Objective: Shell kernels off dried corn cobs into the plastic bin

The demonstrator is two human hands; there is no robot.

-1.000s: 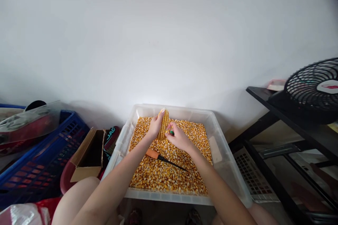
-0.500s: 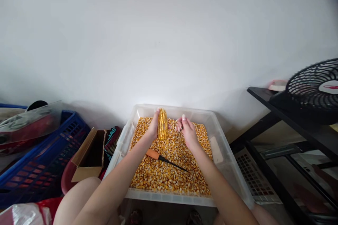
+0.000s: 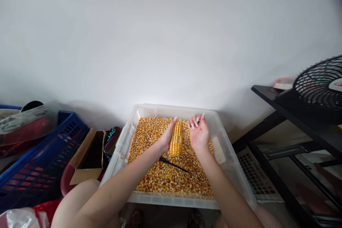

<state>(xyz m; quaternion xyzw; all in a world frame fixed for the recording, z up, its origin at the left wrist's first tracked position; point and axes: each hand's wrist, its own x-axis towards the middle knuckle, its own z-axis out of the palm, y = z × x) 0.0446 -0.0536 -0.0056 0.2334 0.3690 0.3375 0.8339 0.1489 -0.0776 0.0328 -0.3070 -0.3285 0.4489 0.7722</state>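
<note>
My left hand [image 3: 166, 138] is wrapped round a corn cob [image 3: 175, 140], held upright above the bin. Its yellow kernels are mostly in place, with a bare patch on the right side. My right hand [image 3: 200, 134] is turned palm up just right of the cob, fingers curled round a thin dark metal pick [image 3: 186, 128] that points at the cob. Its far end is hidden in the fingers. Below, a black pointed tool [image 3: 175, 165] lies on loose corn kernels [image 3: 160, 181]; my left forearm covers its handle. The kernels lie in a clear plastic bin [image 3: 173, 201].
At left stand a blue crate [image 3: 48, 160] with things in it, and an open cardboard box [image 3: 87, 158] in a reddish basin [image 3: 66, 178]. A black fan [image 3: 320, 85] sits on a black rack [image 3: 269, 96] at right. The white wall [image 3: 171, 42] rises behind the bin.
The cob and my left hand have moved right and nearer to me. My right hand has shifted right and rolled palm up. The black tool's orange handle is now covered by my forearm.
</note>
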